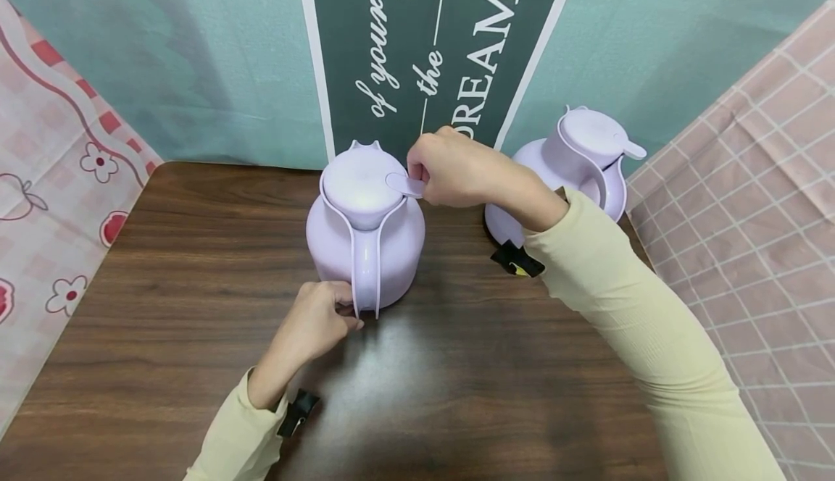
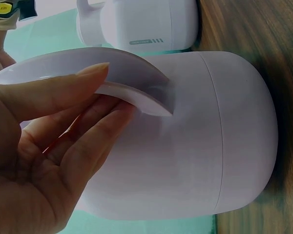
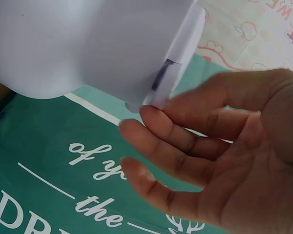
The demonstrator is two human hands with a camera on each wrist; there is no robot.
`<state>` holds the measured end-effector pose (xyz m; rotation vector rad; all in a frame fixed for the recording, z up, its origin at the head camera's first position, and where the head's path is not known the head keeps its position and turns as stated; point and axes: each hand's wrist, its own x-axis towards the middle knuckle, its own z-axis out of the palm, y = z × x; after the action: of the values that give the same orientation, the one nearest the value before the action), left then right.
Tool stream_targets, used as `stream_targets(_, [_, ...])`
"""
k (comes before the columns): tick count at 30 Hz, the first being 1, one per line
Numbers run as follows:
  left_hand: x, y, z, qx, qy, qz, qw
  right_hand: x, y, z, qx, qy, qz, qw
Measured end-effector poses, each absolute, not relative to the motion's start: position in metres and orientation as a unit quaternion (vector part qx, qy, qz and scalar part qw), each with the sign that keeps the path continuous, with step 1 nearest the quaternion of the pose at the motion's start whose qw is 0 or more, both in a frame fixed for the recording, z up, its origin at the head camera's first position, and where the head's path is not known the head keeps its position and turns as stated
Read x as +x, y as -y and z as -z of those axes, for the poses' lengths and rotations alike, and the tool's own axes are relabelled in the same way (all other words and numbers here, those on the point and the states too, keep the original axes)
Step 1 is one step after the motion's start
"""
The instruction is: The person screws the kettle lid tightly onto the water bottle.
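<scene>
A lavender thermos jug (image 1: 407, 256) stands upright on the table, its handle (image 1: 367, 264) towards me. My left hand (image 1: 316, 321) pinches the lower end of that handle; in the left wrist view the thumb lies on one side of its rim and the fingers on the other. At the top, my right hand (image 1: 457, 168) pinches the tab (image 1: 401, 184) on the side of the round lid (image 1: 359, 177). The right wrist view shows thumb and index finger at the tab (image 3: 162, 92), with the other fingers spread below. The lid sits on the jug's mouth.
A second lavender jug (image 1: 538, 156) stands at the back right, partly behind my right forearm. The brown wooden table (image 1: 196, 264) meets a teal cloth (image 1: 261, 68) with a dark lettered panel at the back. Patterned cloths border it left and right.
</scene>
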<state>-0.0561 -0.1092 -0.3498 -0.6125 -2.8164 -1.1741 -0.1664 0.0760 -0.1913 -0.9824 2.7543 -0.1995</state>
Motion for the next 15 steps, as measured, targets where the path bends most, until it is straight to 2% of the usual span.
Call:
stream_targets(10, [-0.0561, 0.1099, 0.3494, -0.193, 0.906, 0.377, 0.013, -0.1664, -0.0762, 0.1898, -0.365, -0.921, 0.072, 0.12])
stream_targets(15, [-0.0561, 0.1099, 0.3501, -0.198, 0.906, 0.374, 0.019, -0.1659, -0.0756, 0.1911, -0.372, -0.919, 0.068, 0.109])
